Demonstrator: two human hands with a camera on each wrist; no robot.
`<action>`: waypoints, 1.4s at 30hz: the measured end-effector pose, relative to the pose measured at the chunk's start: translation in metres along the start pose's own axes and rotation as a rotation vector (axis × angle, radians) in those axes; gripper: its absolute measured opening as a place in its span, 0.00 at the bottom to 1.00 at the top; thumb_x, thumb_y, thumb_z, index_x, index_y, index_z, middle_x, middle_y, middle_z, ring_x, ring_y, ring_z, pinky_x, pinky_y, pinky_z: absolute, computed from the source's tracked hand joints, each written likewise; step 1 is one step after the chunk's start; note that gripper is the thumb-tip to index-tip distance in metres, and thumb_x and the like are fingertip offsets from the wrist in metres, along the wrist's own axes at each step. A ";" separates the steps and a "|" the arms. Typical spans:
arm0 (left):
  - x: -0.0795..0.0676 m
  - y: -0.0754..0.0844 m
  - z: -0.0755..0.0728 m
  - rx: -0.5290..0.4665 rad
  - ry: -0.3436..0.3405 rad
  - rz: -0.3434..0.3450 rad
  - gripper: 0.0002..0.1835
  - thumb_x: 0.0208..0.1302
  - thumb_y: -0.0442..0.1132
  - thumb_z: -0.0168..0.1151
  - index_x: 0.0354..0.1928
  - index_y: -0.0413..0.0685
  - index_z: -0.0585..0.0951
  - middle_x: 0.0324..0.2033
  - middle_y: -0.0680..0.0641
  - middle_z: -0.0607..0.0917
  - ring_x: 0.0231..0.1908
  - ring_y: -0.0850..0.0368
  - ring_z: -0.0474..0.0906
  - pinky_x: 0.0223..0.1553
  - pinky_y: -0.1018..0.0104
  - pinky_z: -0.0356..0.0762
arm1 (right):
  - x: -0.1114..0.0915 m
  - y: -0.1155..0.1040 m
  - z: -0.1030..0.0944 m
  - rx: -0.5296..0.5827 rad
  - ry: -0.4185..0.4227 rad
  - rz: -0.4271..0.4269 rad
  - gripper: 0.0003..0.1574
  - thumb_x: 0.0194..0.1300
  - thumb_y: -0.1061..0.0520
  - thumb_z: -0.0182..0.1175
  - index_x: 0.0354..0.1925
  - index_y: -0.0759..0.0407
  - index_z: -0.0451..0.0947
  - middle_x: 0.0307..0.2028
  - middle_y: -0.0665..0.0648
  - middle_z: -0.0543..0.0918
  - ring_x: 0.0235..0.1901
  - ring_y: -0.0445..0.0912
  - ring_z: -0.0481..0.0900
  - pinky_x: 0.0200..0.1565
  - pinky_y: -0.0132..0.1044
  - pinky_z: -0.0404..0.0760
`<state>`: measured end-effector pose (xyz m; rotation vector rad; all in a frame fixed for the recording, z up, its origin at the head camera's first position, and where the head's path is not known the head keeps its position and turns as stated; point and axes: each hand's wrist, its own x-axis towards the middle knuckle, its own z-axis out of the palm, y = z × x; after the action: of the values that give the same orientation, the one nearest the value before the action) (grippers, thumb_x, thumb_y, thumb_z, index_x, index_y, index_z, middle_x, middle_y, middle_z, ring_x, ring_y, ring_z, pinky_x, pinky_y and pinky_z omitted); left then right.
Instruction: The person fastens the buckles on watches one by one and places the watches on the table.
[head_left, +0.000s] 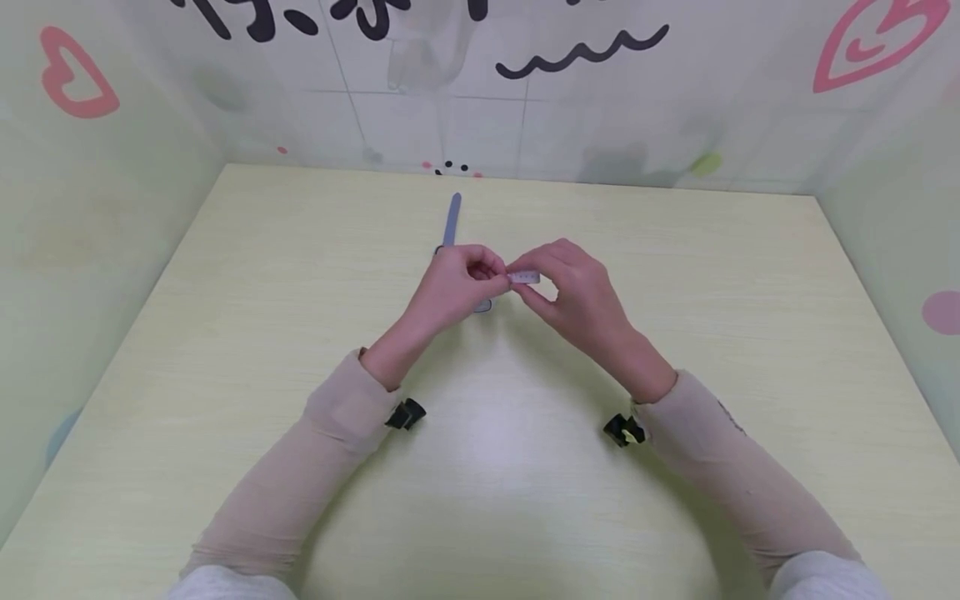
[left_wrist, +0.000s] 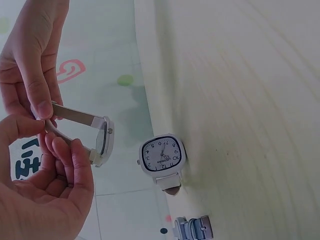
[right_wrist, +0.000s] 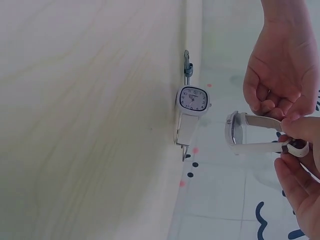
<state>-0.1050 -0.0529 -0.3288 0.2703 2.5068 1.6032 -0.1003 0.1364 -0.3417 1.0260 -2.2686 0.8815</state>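
You have one left hand (head_left: 459,286) and one right hand (head_left: 585,292), two tan sleeves (head_left: 318,467) (head_left: 738,479) and two black devices (head_left: 406,414) (head_left: 622,430). You count two white watches, one held watch (left_wrist: 109,142) and one desk watch (left_wrist: 161,154). You also see one blue strap (head_left: 452,218) and, beneath them, one desk (head_left: 495,517).

A wall (head_left: 465,125) rises behind the pale desk (head_left: 495,500), bearing cropped black lettering (head_left: 262,21) and a wavy line (head_left: 581,53); small pink and black dots (head_left: 448,164) and a green spot (head_left: 706,163) sit just above the desk's far edge; a pink heart (head_left: 56,79) is left of the desk; a purple spot (head_left: 943,312) is right of it; on the desk lie a square-faced watch (left_wrist: 161,154) and a blue-grey strap (head_left: 452,218).
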 end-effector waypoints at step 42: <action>-0.002 -0.008 -0.015 0.068 -0.022 -0.028 0.08 0.63 0.35 0.60 0.40 0.38 0.81 0.34 0.44 0.83 0.32 0.56 0.75 0.33 0.70 0.72 | -0.003 0.000 -0.003 -0.004 0.006 0.041 0.10 0.59 0.64 0.71 0.41 0.62 0.85 0.37 0.56 0.88 0.38 0.48 0.82 0.43 0.41 0.83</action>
<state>-0.1074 -0.0701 -0.3294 0.2592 2.5399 1.4988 -0.0977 0.1397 -0.3414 0.9772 -2.2927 0.8951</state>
